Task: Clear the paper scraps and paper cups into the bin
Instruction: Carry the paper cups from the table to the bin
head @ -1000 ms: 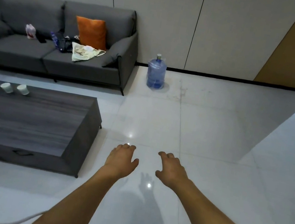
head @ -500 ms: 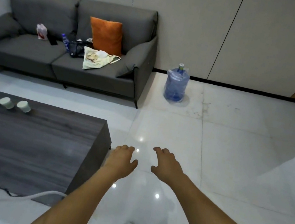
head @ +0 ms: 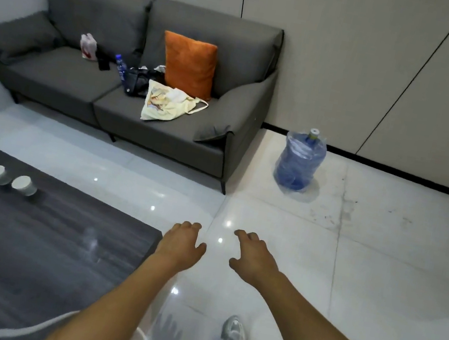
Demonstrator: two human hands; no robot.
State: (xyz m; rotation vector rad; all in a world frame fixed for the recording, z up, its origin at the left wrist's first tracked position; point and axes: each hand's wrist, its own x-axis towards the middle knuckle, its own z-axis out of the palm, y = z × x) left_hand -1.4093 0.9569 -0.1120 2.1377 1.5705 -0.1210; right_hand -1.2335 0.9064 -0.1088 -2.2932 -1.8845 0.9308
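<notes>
**Cups lie forward-left, nearer the left hand**

Closest to the camera, a shoe (head: pixel 234 329) and a grey trouser leg stand on the glossy white floor (head: pixel 376 286). Above them both forearms reach forward. The left hand (head: pixel 181 244) hovers palm-down just past the near right corner of the dark desk (head: pixel 39 242), fingers loosely curled and holding nothing. The right hand (head: pixel 254 257) floats beside it over the floor, likewise relaxed and empty.

Further out, three paper cups (head: pixel 0 175) stand upright in a short row near the desk's far left edge; the row runs roughly left to right, slanting slightly toward the viewer. They lie well apart from both hands, forward and to the left, so the left hand looks the likelier one to reach them first. No paper scraps or bin show in this view.

Beyond the desk sits a grey sofa (head: pixel 141 125) with an orange cushion (head: pixel 189 64), and a blue water jug (head: pixel 299 162) stands by the wall.
</notes>
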